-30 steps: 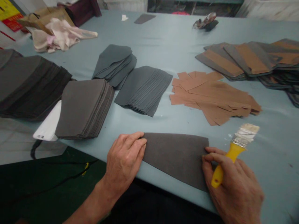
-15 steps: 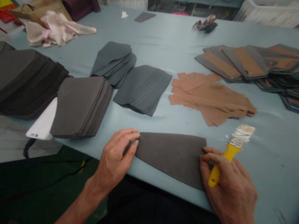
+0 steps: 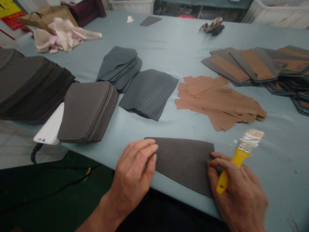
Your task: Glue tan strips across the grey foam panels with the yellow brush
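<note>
A dark grey cut sheet piece (image 3: 183,164), tapered and suede-like, lies flat at the table's near edge. My left hand (image 3: 132,174) is closed on its narrow left end, hiding the tip. My right hand (image 3: 238,190) is shut around the yellow handle of a paintbrush (image 3: 241,151), whose bristles are stiff with white residue and point up and right. Two fingers of that hand also press the piece's wider right edge. A stack of grey pieces (image 3: 87,111) lies just beyond my left hand.
Several more dark stacks (image 3: 148,93) cover the pale blue table (image 3: 178,42). Loose tan strips (image 3: 217,103) lie beyond the brush, with tan-and-grey pieces (image 3: 256,64) at right. A white slab (image 3: 49,124) sits under the left stack; crumpled pale cloth (image 3: 65,35) lies far left.
My left hand has slid right over the narrow end of the grey piece, covering more of it. My right hand and the brush have stayed nearly still.
</note>
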`<state>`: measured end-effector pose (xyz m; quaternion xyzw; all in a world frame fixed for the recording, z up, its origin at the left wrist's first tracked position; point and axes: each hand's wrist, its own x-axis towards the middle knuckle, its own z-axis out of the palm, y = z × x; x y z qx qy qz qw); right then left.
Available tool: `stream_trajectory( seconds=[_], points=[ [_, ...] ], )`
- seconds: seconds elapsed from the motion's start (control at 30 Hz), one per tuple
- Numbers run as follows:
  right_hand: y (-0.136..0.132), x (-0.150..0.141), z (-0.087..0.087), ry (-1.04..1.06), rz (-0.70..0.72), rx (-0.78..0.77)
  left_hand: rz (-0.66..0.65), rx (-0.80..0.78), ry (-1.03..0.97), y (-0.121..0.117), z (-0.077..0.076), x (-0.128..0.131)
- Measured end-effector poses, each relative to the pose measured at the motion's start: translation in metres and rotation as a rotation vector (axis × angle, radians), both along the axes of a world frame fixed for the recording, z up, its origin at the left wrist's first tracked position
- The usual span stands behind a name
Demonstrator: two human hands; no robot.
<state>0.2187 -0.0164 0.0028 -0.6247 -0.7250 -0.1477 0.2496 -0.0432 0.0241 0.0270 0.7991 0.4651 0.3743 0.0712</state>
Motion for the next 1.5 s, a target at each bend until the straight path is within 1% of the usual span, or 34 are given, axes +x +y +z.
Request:
stream_trajectory(
  seconds=[0.1, 0.2, 0.33, 0.5, 0.63, 0.8, 1.03, 1.27, 1.5],
  points=[
    [0.000, 0.000, 0.000, -0.008, -0.004, -0.001, -0.078, -0.042, 0.042, -0.007, -0.001, 0.021],
    [0.000, 0.000, 0.000, -0.004, -0.003, -0.003, -0.127, -0.090, 0.154, -0.009, -0.003, 0.033],
    [0.001, -0.001, 0.000, 0.011, -0.002, -0.003, -0.187, -0.166, 0.309, -0.008, -0.007, 0.037],
    [0.000, -0.001, 0.000, 0.047, -0.005, -0.017, -0.201, -0.216, 0.385, -0.009, -0.014, 0.038],
    [-0.001, 0.000, -0.002, 0.066, -0.022, -0.038, -0.190, -0.175, 0.407, -0.008, -0.017, 0.040],
    [-0.001, -0.001, -0.002, 0.114, -0.027, -0.067, -0.188, -0.141, 0.428, -0.006, -0.018, 0.041],
    [-0.001, -0.002, -0.002, 0.162, -0.031, -0.060, -0.167, -0.110, 0.424, -0.005, -0.019, 0.043],
    [-0.001, -0.001, -0.003, 0.175, -0.016, -0.061, -0.168, -0.136, 0.406, -0.007, -0.021, 0.043],
    [0.000, -0.001, -0.001, 0.233, -0.016, -0.071, -0.173, -0.165, 0.380, -0.007, -0.022, 0.043]
  ],
)
